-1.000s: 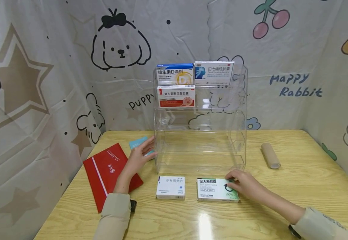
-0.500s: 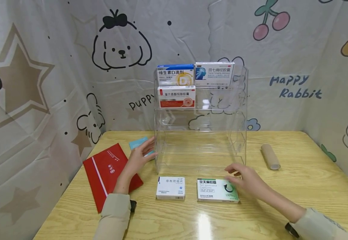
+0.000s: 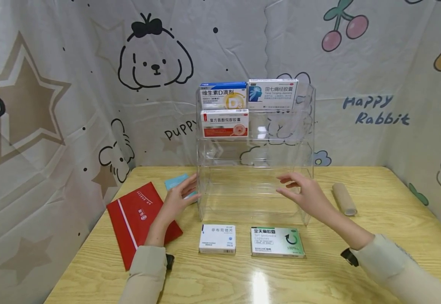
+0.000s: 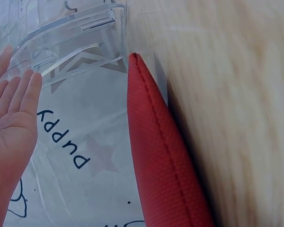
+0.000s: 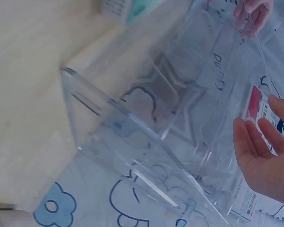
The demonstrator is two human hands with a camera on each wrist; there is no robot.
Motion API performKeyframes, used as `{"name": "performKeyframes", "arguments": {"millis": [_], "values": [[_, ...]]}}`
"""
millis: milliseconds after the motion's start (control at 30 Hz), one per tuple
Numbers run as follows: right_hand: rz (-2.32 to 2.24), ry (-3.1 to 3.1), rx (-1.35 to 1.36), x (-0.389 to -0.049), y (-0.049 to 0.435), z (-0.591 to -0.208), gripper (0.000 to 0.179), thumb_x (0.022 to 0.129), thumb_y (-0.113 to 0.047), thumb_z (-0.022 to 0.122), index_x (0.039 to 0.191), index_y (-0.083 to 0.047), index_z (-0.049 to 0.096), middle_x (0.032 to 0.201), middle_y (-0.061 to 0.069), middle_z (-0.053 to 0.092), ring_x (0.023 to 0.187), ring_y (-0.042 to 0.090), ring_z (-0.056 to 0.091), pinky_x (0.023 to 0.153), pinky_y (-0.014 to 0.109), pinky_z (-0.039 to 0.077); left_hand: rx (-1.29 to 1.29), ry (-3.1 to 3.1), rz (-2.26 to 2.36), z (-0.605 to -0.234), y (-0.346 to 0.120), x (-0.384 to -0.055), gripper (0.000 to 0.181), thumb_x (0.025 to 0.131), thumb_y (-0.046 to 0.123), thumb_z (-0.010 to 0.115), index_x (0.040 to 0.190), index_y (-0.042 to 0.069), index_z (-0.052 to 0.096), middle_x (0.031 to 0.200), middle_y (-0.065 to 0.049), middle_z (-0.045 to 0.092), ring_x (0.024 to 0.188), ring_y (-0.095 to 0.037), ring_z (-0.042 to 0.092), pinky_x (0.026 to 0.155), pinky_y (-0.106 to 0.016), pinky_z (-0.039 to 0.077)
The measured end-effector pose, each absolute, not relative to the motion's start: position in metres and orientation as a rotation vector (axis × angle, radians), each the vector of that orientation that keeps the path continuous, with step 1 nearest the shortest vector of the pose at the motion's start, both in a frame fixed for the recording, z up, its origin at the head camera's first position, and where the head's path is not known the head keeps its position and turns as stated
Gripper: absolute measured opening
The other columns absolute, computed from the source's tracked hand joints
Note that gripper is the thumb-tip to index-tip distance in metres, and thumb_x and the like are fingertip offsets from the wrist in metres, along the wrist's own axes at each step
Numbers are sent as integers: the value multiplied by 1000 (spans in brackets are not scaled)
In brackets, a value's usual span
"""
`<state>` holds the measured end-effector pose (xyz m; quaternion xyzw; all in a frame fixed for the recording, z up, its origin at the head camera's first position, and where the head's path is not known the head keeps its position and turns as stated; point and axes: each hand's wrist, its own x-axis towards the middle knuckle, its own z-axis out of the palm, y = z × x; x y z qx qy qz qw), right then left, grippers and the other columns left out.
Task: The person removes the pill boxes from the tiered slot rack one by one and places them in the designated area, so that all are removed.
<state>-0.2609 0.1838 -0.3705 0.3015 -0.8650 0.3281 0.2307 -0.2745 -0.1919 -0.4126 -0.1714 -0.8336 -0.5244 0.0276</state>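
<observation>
A clear acrylic tiered display rack [image 3: 256, 167] stands on the table. My left hand [image 3: 177, 198] is at its left side, with the fingertips at the side panel; whether they touch it I cannot tell. In front of the rack's right part, my right hand [image 3: 307, 195] hovers holding nothing, its fingers loosely bent and parted from the thumb. Below it lies a green-and-white capsule box [image 3: 277, 242]. A smaller white tablet box [image 3: 217, 239] lies to the left. The top tier bears a blue-and-white vitamin D box [image 3: 223, 96] and a white-and-blue capsule box [image 3: 272, 94]; beneath is a red-and-white capsule box [image 3: 225, 123].
A red pouch [image 3: 140, 219] lies at the table's left, near a light blue flat item [image 3: 176, 180] partly behind my left hand. A cardboard tube [image 3: 344, 199] lies right of the rack. A printed curtain [image 3: 159, 122] closes off the back and sides.
My right hand has come off the green-and-white capsule box and risen up and leftward in front of the rack. The box stays on the table. My left hand keeps its place.
</observation>
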Motion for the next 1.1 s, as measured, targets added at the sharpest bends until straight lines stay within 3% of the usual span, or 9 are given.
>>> {"name": "performKeyframes", "arguments": {"millis": [600,1100], "values": [[1110,-2234,683,-323,131,-295,36,89,-10,72,122,2,63,109,19,65,102,30,63,90,45,60,-541,-2558,-1628,-412,-194,-275,68,93,9,65,154,12,33,157,-14,38,141,-32,44,109,-40,48],[967,-2235,634,-374,100,-268,38,90,-11,70,126,-1,63,111,20,64,104,31,61,91,41,60,-529,-2547,-1645,-413,-192,-275,67,94,9,64,153,13,35,155,-13,41,138,-31,47,105,-31,51]]}}
